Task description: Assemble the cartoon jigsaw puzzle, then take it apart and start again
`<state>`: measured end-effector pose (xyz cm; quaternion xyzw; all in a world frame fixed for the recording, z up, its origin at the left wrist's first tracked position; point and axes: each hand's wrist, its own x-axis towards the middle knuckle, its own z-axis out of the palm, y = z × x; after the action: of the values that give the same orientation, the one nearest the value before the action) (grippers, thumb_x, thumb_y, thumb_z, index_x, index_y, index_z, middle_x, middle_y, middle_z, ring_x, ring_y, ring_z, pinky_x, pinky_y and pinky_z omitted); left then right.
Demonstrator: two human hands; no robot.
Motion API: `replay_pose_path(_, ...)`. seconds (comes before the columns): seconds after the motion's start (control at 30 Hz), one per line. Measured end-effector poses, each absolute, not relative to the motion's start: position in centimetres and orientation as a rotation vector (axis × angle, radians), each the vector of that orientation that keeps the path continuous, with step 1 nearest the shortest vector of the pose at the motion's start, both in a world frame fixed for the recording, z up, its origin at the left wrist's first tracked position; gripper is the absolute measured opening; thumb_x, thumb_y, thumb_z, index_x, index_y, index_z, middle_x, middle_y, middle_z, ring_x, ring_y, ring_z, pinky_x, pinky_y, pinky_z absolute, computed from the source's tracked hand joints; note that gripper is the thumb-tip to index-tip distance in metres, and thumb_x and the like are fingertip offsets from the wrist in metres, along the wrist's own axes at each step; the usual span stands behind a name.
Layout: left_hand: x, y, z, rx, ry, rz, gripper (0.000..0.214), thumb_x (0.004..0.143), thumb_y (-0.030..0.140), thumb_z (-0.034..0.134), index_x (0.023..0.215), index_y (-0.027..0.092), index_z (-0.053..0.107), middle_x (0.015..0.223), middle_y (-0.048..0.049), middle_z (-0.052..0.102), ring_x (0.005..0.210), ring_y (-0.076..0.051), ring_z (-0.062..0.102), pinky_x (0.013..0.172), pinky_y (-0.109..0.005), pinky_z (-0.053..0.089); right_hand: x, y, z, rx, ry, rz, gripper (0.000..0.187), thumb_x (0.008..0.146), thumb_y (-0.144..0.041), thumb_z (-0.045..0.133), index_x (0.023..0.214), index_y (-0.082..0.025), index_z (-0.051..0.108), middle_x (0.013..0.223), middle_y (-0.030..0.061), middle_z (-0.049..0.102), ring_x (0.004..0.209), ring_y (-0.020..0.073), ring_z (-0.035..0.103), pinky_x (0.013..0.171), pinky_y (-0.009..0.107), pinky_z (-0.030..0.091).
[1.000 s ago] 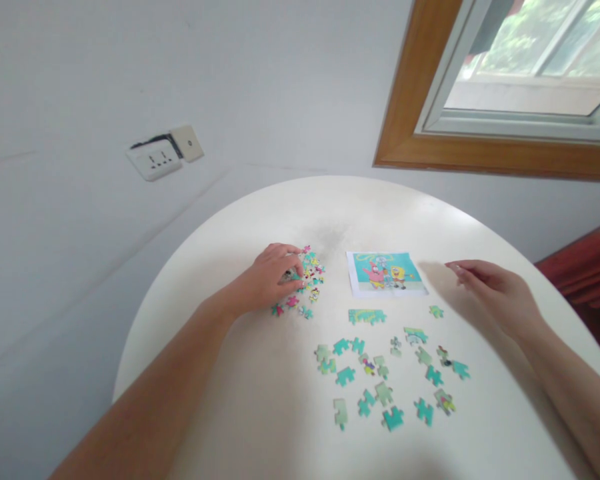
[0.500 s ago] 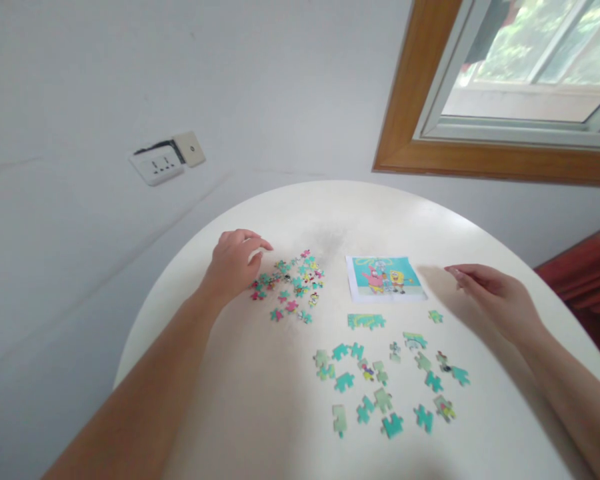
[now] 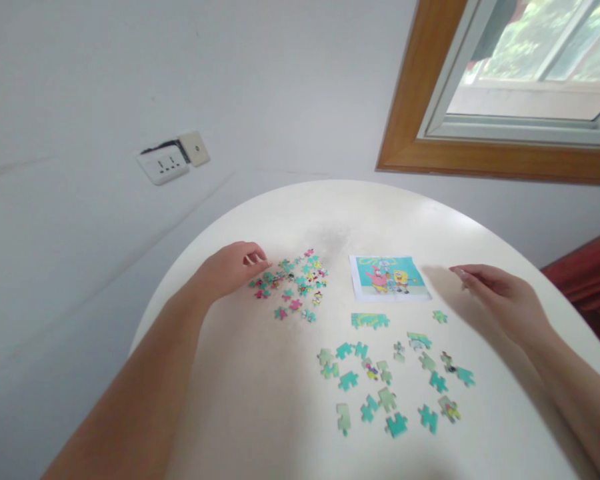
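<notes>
My left hand (image 3: 235,267) is at the left edge of a loose heap of jigsaw puzzle pieces (image 3: 303,283), pink, teal and yellow. Its fingers curl towards the thumb, and their tips come together; whether a piece sits between them is hidden. On the right, my right hand (image 3: 500,293) hovers over the table beside a printed cartoon picture (image 3: 390,277). Its fingers are bent and pressed together in a pinch, and I cannot make out anything in them. Nearer to me lie a joined strip of pieces (image 3: 370,321) and several spread-out teal and pale green pieces (image 3: 387,399).
Everything lies on a round white table (image 3: 250,413) set against a pale wall. A power socket (image 3: 164,163) is on the wall at left. The wooden window frame (image 3: 480,157) is at upper right, and red cloth (image 3: 590,273) hangs beyond the table's right edge.
My left hand has turned slightly, and its fingers have curled in towards the thumb at the heap's edge. The right hand holds its pose. The camera view has shifted a little.
</notes>
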<state>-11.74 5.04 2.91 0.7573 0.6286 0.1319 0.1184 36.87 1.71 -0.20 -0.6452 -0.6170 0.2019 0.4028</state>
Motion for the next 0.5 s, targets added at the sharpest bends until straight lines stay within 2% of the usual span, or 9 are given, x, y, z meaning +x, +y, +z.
replay_pose_path(0.13, -11.41, 4.8, 2.89, 2.183, 1.778, 0.266, 0.042, 0.08, 0.059, 0.054, 0.083, 0.02, 0.067, 0.08, -0.0054, 0.067, 0.071, -0.02, 0.062, 0.065, -0.029, 0.045, 36.95, 1.72, -0.23, -1.631, -1.555, 0.52, 0.046, 0.077, -0.059, 0.065, 0.098, -0.019, 0.073, 0.097, 0.0096, 0.073, 0.084, 0.024, 0.063, 0.076, 0.035, 0.046)
replay_pose_path(0.3, -11.45, 4.88, 2.75, 2.213, 1.776, 0.239, 0.051, 0.082, 0.064, 0.045, 0.08, 0.019, 0.067, 0.078, -0.0065, 0.066, 0.071, -0.021, 0.061, 0.063, -0.03, 0.043, 36.85, 1.71, -0.12, -1.623, -1.553, 0.522, 0.046, 0.076, -0.059, 0.065, 0.097, -0.019, 0.073, 0.098, 0.0092, 0.073, 0.085, 0.024, 0.063, 0.077, 0.035, 0.047)
replay_pose_path(0.5, -11.38, 4.9, 2.39, 2.257, 1.796, 0.259, 0.047, 0.073, 0.066, 0.058, 0.078, 0.02, 0.064, 0.077, -0.0059, 0.065, 0.071, -0.022, 0.06, 0.062, -0.03, 0.042, 36.94, 1.75, -0.24, -1.618, -1.557, 0.516, 0.045, 0.076, -0.06, 0.065, 0.095, -0.02, 0.073, 0.095, 0.0082, 0.073, 0.083, 0.0234, 0.063, 0.075, 0.034, 0.046)
